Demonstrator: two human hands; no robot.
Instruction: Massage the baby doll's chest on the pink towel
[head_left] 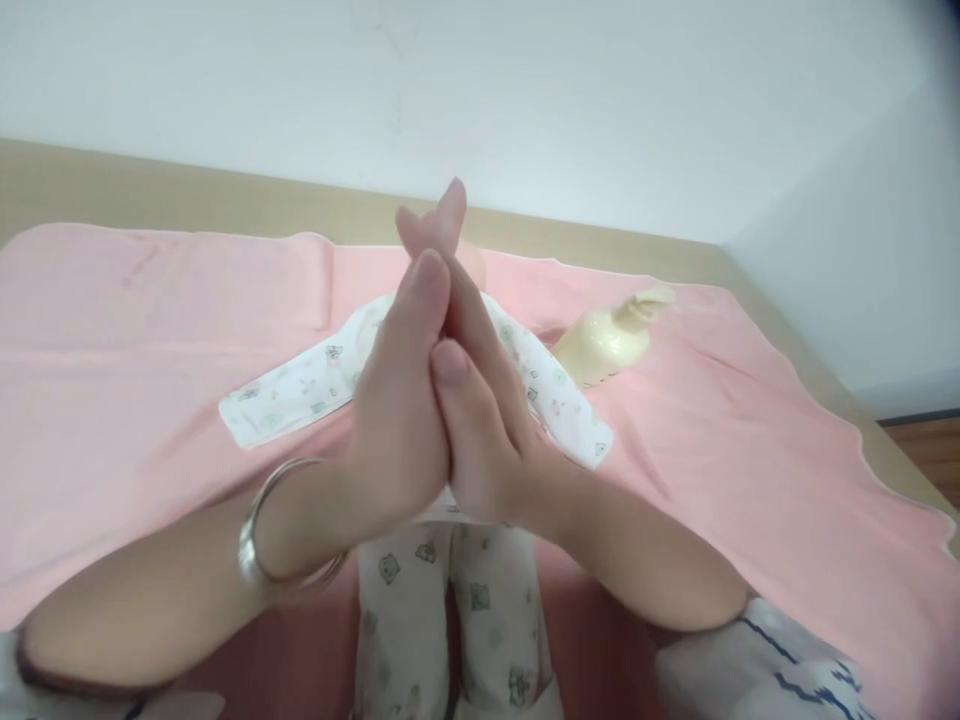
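Observation:
My left hand [397,410], with a silver bangle [255,535] on its wrist, is pressed palm to palm against my right hand [487,430]. The fingers of both stretch out flat and point away from me, and I see nothing held between them. Beneath the joined hands lies a small white top [289,400] with a print of little animals, its sleeves spread to both sides. Matching trousers [495,620] extend toward me. Behind the fingertips shows part of a rounded skin-toned shape [472,265], mostly hidden, perhaps a doll's head.
A pale yellow pump bottle [611,340] lies tilted beside the right sleeve. Everything rests on a pink cloth [105,400] with a wavy edge, spread over a light wooden table [75,180]. A white wall [262,90] stands behind the table, with another at right.

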